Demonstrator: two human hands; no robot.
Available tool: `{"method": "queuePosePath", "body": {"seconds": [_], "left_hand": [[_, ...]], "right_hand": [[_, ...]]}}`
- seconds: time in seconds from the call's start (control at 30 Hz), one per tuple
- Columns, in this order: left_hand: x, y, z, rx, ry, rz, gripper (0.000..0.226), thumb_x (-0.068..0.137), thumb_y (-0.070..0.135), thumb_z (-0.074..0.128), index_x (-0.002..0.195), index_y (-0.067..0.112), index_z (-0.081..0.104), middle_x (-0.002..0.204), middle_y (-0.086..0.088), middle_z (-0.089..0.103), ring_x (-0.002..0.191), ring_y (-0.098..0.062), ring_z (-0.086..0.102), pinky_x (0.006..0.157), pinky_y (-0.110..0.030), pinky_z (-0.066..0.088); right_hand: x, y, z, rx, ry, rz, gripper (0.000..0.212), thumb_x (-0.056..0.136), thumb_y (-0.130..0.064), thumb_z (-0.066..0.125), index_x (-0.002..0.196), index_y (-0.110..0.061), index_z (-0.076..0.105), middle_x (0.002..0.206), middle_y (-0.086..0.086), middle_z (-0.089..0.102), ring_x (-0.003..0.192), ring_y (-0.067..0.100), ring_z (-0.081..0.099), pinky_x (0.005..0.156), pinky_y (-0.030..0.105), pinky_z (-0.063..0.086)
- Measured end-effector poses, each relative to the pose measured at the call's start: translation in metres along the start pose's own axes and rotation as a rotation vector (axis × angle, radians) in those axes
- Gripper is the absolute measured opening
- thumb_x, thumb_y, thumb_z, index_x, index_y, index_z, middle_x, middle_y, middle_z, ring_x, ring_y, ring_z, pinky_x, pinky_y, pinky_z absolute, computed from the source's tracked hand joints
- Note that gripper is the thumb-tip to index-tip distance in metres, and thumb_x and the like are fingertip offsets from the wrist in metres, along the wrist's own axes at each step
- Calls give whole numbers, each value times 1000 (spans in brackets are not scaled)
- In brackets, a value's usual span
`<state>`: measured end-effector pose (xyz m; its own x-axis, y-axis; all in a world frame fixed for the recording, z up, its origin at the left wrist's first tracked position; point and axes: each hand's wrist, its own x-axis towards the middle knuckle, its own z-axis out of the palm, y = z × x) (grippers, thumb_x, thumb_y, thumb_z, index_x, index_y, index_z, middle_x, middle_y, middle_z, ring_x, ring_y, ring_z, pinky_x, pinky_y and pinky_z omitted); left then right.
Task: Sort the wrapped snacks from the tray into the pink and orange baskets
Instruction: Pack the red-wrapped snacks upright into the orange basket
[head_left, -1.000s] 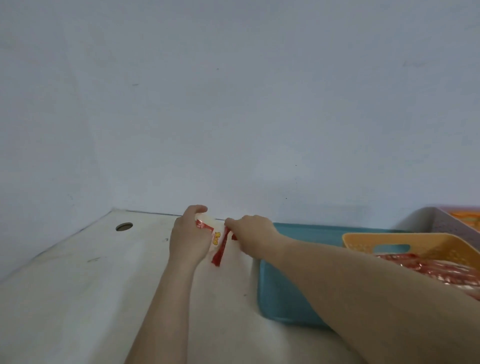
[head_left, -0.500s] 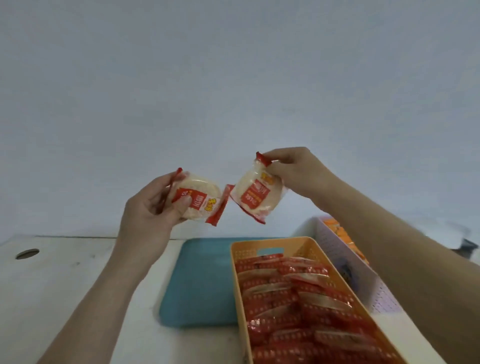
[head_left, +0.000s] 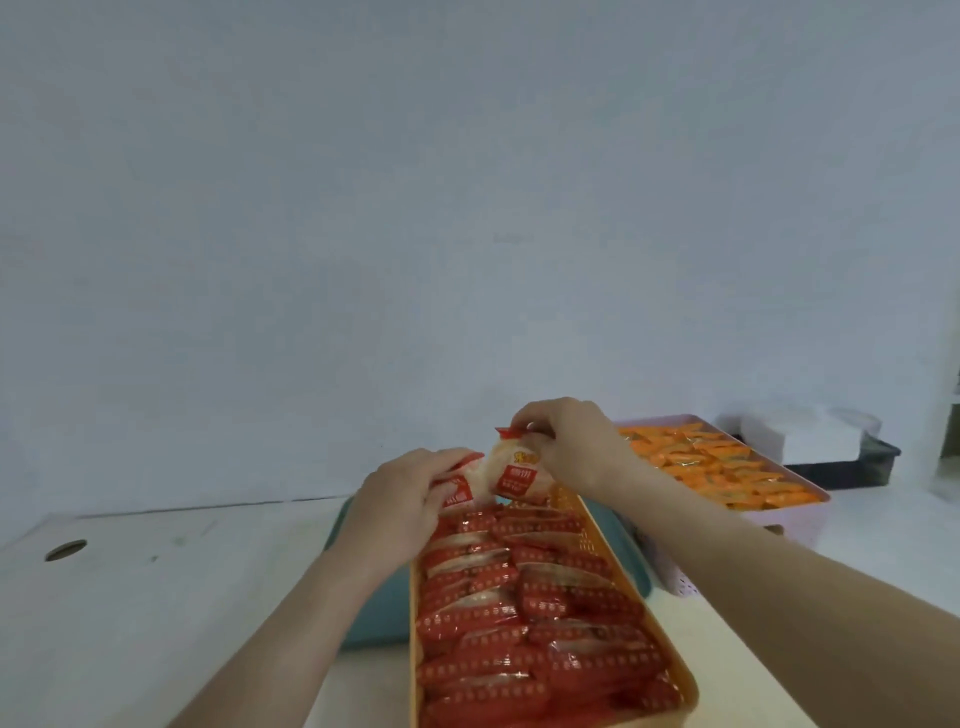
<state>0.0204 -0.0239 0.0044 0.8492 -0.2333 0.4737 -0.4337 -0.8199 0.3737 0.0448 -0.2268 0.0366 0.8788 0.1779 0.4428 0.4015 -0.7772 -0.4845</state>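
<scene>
At the orange basket's (head_left: 413, 623) far end, the left hand (head_left: 402, 499) pinched the left packet (head_left: 460, 494) and the right hand (head_left: 576, 452) the right packet (head_left: 519, 475); labels unreadable.

Red-wrapped snacks (head_left: 519, 480) above full orange basket (head_left: 574, 506)

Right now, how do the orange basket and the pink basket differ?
The orange basket holds red-wrapped snacks; the pink basket holds orange-wrapped ones. The orange basket lies nearest, with left hand and right hand each gripping a snack over its far end; the pink basket stands farther right, untouched. Both are nearly full.
</scene>
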Motion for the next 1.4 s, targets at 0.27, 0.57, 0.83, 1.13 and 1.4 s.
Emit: {"method": "queuePosePath", "body": {"seconds": [0.27,0.57,0.83,1.13,1.4], "left_hand": [[1,4,7,242,-256,-40,36,102,41,27,125,43,54,109,11,64,104,-11,57,87,-36,45],[4,15,7,398,-312,-40,33,102,39,38,129,47,55,114,4,55,114,-19,46,95,-43,39],[5,11,10,388,-219,-14,34,102,37,34,122,44,61,109,10,69,105,-18,61,91,-40,42],[-29,13,-3,137,-77,-172,39,99,41,42,136,35,51,149,1,40,139,-24,30,113,-41,27],[-111,40,-13,-592,-268,-381,57,97,35,54,135,60,21,113,33,62,103,3,65,98,-37,51]], "right_hand": [[3,-11,-9,-255,-50,-64,27,91,-13,53,109,-28,66,110,-1,69,100,21,61,84,39,52],[-18,1,32,-466,-276,-37,31,89,-13,50,114,-25,67,115,3,66,114,25,53,94,41,44],[-20,13,32,49,-93,128,26,92,-14,52,108,-18,72,115,-2,70,109,17,62,96,35,49],[-50,4,3,-294,-456,87,66,82,-72,36,141,-43,37,149,-7,39,141,24,27,108,60,28],[-114,-3,-13,181,-390,275,42,99,-39,42,141,-36,36,133,-4,55,121,19,52,100,34,41]]}}
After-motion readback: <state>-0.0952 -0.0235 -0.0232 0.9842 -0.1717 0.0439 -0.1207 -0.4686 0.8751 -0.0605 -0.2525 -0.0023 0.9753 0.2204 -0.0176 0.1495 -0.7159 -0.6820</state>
